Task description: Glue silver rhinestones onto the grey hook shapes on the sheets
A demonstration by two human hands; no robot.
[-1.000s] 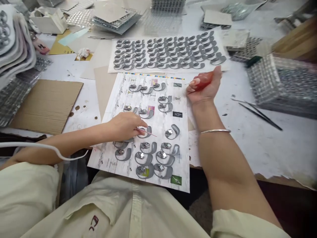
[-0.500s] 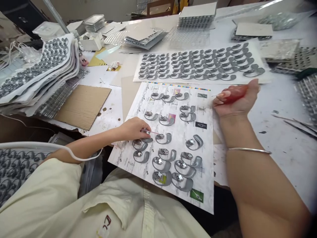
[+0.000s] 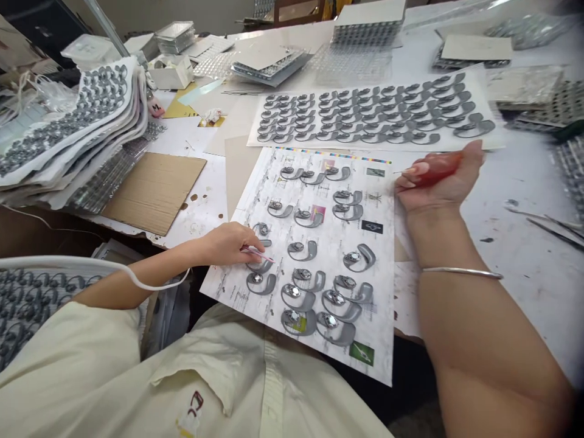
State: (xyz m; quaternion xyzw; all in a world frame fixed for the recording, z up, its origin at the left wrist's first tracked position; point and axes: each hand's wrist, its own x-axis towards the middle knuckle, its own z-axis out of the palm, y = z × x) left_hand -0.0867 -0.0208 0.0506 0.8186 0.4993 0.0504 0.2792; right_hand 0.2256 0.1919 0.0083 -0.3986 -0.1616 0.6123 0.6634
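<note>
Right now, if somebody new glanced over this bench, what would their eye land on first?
Most likely the printed sheet front and centre, dotted with curved grey pieces bearing shiny round parts. The red object in the right hand, just off that sheet's right edge, stands out by colour. Farther back, a white sheet carries close rows of similar grey pieces.

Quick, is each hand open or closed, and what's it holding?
Left hand: closed, pinching a thin pink stick.
Right hand: closed around a red needle-tipped bottle.
</note>
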